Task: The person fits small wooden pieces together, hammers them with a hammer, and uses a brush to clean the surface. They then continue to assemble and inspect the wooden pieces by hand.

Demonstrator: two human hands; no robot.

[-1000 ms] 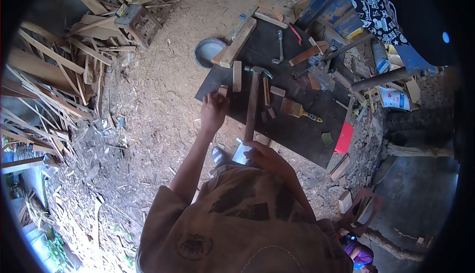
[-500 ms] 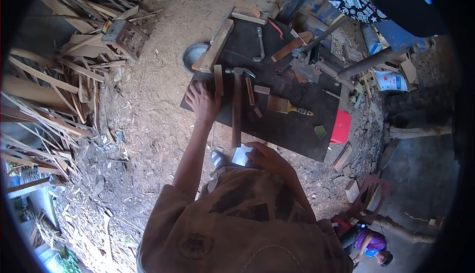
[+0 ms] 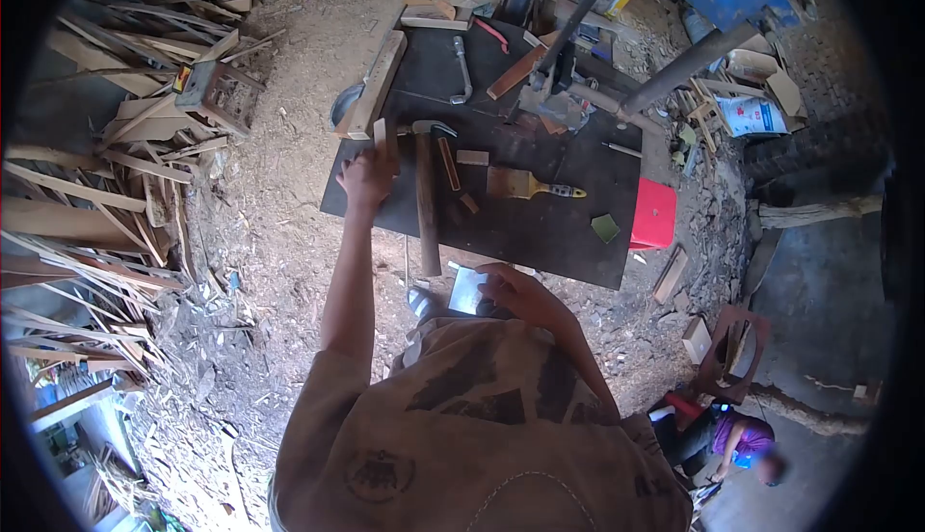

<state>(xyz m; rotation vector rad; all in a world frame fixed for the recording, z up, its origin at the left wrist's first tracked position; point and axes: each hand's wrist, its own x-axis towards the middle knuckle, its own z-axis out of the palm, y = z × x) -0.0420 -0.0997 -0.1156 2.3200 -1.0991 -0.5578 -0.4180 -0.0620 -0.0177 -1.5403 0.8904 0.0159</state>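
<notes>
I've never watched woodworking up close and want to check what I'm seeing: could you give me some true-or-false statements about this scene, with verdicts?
1. The hammer lies on the dark tabletop. True.
2. The paintbrush lies right of the hammer in this view. True.
3. The left hand is on the paintbrush. False: the left hand is at a narrow wooden block.
4. The wrench lies across the hammer. False: the wrench lies apart from it.
5. The right hand is near a pale flat thing. True.

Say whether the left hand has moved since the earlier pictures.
Yes: the left hand moved farther onto the table, nearer the long beam.
</notes>
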